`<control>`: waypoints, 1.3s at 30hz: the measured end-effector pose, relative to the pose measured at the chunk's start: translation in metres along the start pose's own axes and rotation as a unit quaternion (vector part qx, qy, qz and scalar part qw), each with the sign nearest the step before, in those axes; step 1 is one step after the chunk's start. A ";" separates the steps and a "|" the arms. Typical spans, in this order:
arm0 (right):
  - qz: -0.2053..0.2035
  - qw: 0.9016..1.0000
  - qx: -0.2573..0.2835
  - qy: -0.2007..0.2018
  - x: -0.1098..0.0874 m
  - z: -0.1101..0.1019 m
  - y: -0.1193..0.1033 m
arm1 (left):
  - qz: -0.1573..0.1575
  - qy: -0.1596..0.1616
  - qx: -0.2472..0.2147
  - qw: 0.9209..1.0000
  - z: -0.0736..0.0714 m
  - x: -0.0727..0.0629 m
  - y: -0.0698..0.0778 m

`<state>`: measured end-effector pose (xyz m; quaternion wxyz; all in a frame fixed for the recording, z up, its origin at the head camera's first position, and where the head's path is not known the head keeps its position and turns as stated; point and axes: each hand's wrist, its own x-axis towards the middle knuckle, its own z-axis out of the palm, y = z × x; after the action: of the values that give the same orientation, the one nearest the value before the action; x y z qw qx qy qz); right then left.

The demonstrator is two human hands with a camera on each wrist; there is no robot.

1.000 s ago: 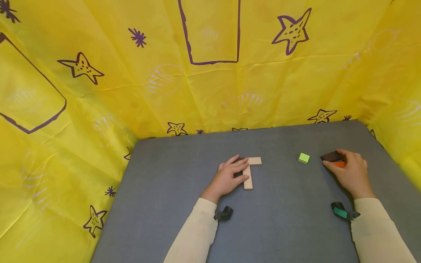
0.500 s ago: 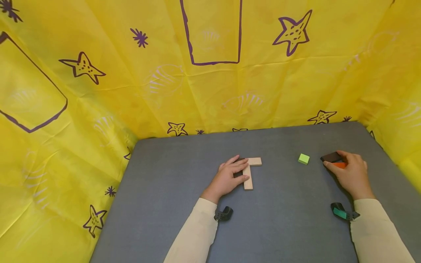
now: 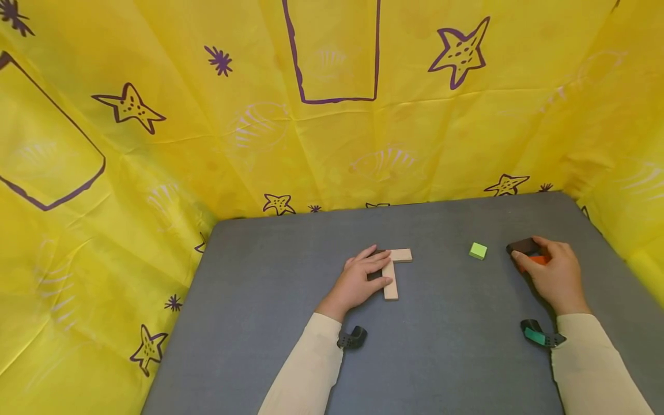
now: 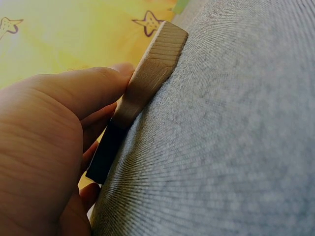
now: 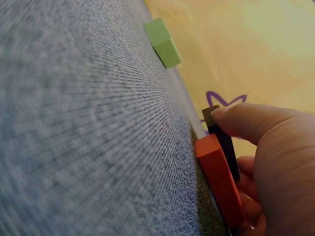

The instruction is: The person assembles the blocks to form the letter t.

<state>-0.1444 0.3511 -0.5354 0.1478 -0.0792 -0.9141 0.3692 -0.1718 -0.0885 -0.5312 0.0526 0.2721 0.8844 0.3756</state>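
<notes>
My left hand [image 3: 358,282] lies over pale wooden blocks, its fingers extended and spread. One pale block [image 3: 391,290] points toward me, and a second pale block [image 3: 402,255] lies crosswise at its far end. In the left wrist view the thumb touches a wooden block [image 4: 152,64], and a dark block [image 4: 106,155] continues beyond it, partly behind the fingers. Over on the right, my right hand [image 3: 561,274] pinches a black block [image 3: 521,247] between thumb and fingers. An orange block [image 5: 216,177] sits close alongside it, partly covered by the hand in the head view.
A small light green block [image 3: 478,251] stands between the two hands, left of the black block. Everything lies on a grey cloth-covered table [image 3: 441,346]. A yellow patterned curtain [image 3: 332,144] rises along its back and sides.
My right thumb has shifted slightly at the black block, and the orange block shows a touch farther right. The left hand and the pale blocks hold still.
</notes>
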 end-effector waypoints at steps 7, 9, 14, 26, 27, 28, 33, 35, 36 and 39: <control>0.014 0.999 0.027 0.026 -0.002 -0.001 -0.006 | -0.001 0.001 0.007 1.000 0.000 0.000 0.000; 0.013 0.999 0.033 0.036 -0.003 -0.001 -0.008 | -0.002 0.001 0.005 1.000 0.000 0.000 0.000; -0.001 0.997 0.042 0.061 -0.004 0.003 -0.013 | 0.000 0.002 0.000 1.000 0.000 0.000 -0.001; -0.012 0.996 0.053 0.063 -0.005 0.005 -0.024 | 0.000 0.000 -0.001 1.000 -0.001 0.000 -0.001; -0.013 0.996 0.055 0.064 -0.005 0.005 -0.026 | 0.000 0.000 0.000 1.000 -0.001 0.000 -0.001; -0.014 0.996 0.059 0.065 -0.005 0.005 -0.028 | 0.000 0.001 0.002 1.000 -0.001 0.000 -0.001; -0.027 0.996 0.066 0.056 -0.005 0.008 -0.037 | -0.002 0.001 0.000 1.000 0.000 0.000 -0.001; -0.039 0.995 0.073 0.054 -0.006 0.011 -0.041 | -0.004 0.000 -0.002 1.000 0.000 0.000 -0.001; -0.046 0.995 0.074 0.053 -0.007 0.013 -0.043 | -0.004 0.001 -0.002 1.000 0.000 0.000 -0.001; -0.066 0.992 0.089 0.054 -0.008 0.018 -0.050 | -0.005 -0.001 -0.002 1.000 0.000 0.001 -0.002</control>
<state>-0.1443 0.3016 -0.5144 0.2279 -0.0247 -0.8713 0.4339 -0.1731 -0.0894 -0.5324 0.0556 0.2676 0.8850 0.3769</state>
